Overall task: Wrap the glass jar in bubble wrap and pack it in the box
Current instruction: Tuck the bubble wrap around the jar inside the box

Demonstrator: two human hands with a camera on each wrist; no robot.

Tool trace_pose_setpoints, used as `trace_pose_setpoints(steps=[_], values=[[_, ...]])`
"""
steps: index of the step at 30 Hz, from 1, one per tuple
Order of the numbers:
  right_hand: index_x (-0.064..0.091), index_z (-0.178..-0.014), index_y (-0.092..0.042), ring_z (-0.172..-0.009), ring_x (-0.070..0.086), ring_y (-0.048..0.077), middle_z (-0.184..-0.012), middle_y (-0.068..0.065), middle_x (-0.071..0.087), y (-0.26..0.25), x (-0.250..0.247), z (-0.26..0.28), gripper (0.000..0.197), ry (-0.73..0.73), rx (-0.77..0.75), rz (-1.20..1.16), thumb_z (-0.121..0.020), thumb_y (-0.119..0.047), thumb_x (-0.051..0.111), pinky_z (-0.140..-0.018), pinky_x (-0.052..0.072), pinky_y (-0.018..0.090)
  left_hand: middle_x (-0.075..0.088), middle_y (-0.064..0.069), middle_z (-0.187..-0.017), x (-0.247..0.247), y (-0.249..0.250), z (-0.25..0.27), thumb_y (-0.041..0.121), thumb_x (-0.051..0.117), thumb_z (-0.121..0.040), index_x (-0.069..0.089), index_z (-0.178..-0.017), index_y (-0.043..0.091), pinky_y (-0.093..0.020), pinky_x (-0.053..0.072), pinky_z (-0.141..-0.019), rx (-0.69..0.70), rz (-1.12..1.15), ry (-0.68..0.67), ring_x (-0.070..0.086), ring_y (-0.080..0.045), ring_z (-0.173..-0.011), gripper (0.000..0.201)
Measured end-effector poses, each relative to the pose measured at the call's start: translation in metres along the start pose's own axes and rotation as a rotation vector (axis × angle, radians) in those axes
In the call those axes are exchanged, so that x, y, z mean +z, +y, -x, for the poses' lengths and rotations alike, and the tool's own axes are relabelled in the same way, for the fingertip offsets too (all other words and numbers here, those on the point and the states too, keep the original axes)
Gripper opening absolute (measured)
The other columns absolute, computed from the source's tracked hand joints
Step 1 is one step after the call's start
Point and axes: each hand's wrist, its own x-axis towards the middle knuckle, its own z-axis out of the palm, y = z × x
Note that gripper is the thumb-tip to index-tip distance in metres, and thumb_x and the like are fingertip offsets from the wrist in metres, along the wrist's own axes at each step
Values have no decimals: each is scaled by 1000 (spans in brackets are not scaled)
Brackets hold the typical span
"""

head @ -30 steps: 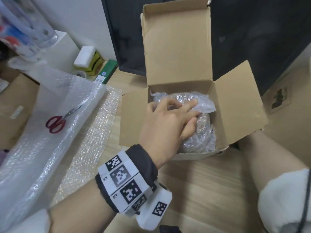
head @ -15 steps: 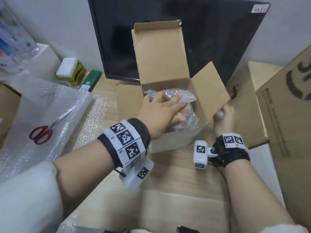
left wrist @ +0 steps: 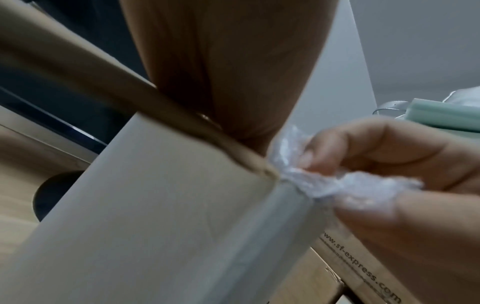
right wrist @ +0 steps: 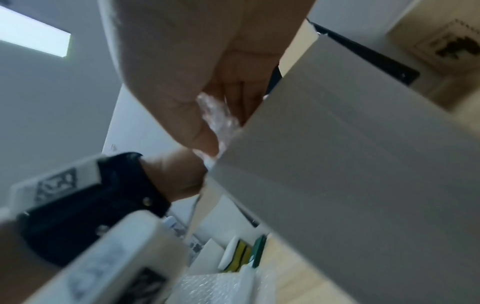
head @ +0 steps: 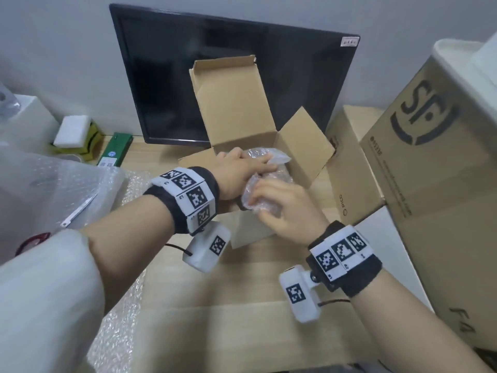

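Note:
The jar, wrapped in bubble wrap (head: 281,159), lies inside the open cardboard box (head: 304,146), whose lid stands upright. My left hand (head: 258,166) rests on top of the bundle with its fingers laid out straight. My right hand (head: 258,207) grips the near end of the bundle at the box's front edge. In the left wrist view, the right hand's fingers (left wrist: 363,156) pinch crumpled bubble wrap (left wrist: 324,185) just over the box's wall (left wrist: 155,205). The right wrist view shows the wrap (right wrist: 215,115) under my palm. The glass itself is hidden by the wrap.
A dark monitor (head: 161,76) stands behind the box. Large cardboard boxes (head: 435,162) crowd the right side, with a smaller one (head: 349,168) beside the open flap. Bubble wrap sheets (head: 53,184) and red-handled scissors (head: 35,239) lie at the left.
My right hand has come from the box's right side to the near end of the bundle and taken hold of the wrap. My left hand stays on top of the bundle.

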Motion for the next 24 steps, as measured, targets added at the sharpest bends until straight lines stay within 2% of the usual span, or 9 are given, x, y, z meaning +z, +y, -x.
trace_pose_setpoints(steps=[3, 6, 10, 12, 14, 16, 19, 21, 24], values=[[63, -101, -17, -93, 63, 23, -100, 0, 69, -17, 0, -2, 32, -242, 161, 204, -85, -41, 51, -73, 45, 33, 34, 34, -129, 1, 2, 3, 30, 40, -97, 37, -136, 44, -30, 16, -103, 108, -90, 32, 30, -17, -109, 42], [59, -112, -17, -98, 59, 26, -111, 5, 64, -30, 0, -19, 53, -555, 252, 469, -87, -59, 39, -70, 39, 33, 27, 25, -147, -1, 5, 1, 36, 31, -99, 36, -138, 42, -33, 12, -106, 82, -99, -27, 28, -18, -119, 39], [47, -132, -19, -119, 45, 23, -134, 6, 53, -21, 10, -53, 70, -858, 504, 251, -79, -64, 51, -100, 35, 32, 16, 21, -154, -1, 6, 0, 43, 30, -98, 31, -140, 42, -37, 13, -106, 89, -194, -72, 25, -19, -125, 43], [38, -139, -14, -136, 31, 26, -147, 8, 38, -18, 15, -60, 74, -832, 634, 107, -80, -51, 62, -101, 30, 21, 14, 19, -155, 1, 4, 0, 41, 33, -97, 27, -142, 42, -37, 14, -104, 102, -233, -71, 24, -19, -128, 45], [28, -144, -8, -142, 18, 26, -153, 11, 26, -19, 16, -59, 80, -867, 665, 164, -82, -49, 60, -110, 22, 26, 12, 18, -155, 2, 3, 1, 41, 35, -97, 25, -143, 42, -37, 14, -104, 116, -254, -63, 23, -19, -129, 47], [43, -133, -8, -138, 25, 26, -146, 12, 35, -18, 8, -55, 76, -958, 615, 238, -82, -63, 49, -114, 19, 38, 12, 18, -155, 3, 3, 1, 43, 36, -96, 26, -142, 41, -36, 13, -104, 118, -254, -48, 22, -17, -129, 47], [53, -66, -18, -83, 50, 13, -87, 1, 55, -20, -8, -51, 39, -857, 466, 107, -88, -50, 51, -74, 39, 24, 14, 16, -155, 5, 1, 2, 35, 34, -97, 26, -142, 41, -34, 13, -103, 130, -250, -12, 23, -17, -127, 46], [55, -62, -17, -69, 48, 16, -75, 3, 56, -21, -16, -50, 38, -785, 412, 63, -87, -45, 55, -65, 39, 29, 14, 15, -156, 6, -1, 3, 27, 33, -96, 24, -143, 42, -33, 15, -100, 145, -250, -2, 24, -18, -126, 50], [64, -81, -6, -85, 53, 22, -95, 9, 58, -24, -14, -48, 45, -824, 367, 128, -85, -50, 56, -79, 44, 35, 13, 14, -156, 6, -1, 3, 28, 32, -95, 23, -143, 43, -35, 15, -101, 146, -263, -10, 23, -19, -127, 51]])
